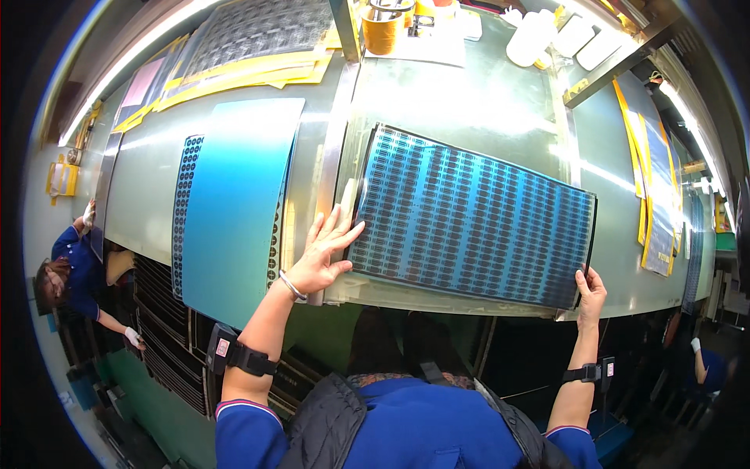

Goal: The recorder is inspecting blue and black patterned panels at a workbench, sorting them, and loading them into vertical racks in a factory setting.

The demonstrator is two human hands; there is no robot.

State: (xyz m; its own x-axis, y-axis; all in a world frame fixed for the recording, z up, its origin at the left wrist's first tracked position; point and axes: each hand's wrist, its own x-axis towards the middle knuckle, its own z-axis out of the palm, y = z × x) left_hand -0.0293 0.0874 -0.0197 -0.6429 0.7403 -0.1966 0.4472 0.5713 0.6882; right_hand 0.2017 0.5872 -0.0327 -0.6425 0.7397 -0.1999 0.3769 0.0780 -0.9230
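A blue rectangular panel (473,219) with rows of dark printed marks lies slightly askew on the glass-topped bench in front of me. My left hand (319,254) rests at its left edge, fingers stretched and spread, fingertips at the border. At the near right corner, my right hand (591,293) pinches the panel's edge, with the thumb at the side. A dark border, perhaps a second layer, shows along the panel's rim. Left of it lies a plain blue sheet (238,203) over a dark-patterned panel (187,211) whose side strips stick out.
Metal bars (340,133) divide the bench top (469,94). Yellow-edged films (258,47) lie far left, more yellow-edged sheets (652,180) at right. Tape rolls (383,31) and white bottles (531,39) stand at the back. A gloved co-worker (74,266) is at left beside dark racks (164,328).
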